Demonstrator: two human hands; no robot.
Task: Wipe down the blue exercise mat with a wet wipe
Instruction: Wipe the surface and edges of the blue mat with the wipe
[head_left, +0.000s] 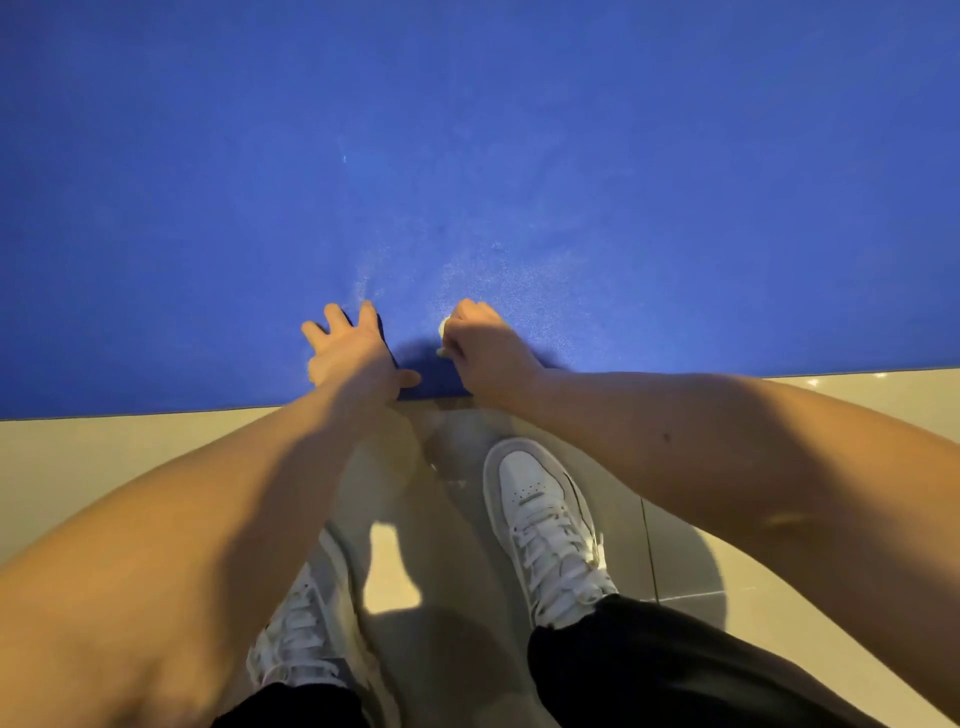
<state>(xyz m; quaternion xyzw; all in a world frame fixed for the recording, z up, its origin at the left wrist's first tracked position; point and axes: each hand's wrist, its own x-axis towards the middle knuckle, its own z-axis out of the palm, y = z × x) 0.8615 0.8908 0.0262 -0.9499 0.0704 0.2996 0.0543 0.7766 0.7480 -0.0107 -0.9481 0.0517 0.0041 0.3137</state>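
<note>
On grainy blue mat (519, 156) — left hand (347, 349) splayed flat, right hand (484, 347) clutching balled wipe (442, 329).

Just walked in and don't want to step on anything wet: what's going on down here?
A person stands on the tiled floor at the near edge of a blue exercise mat, bending over it. The right hand grips a bunched white wet wipe against the mat, while the left hand rests flat on it with fingers spread. Both white sneakers are on the tiles, off the mat.
</note>
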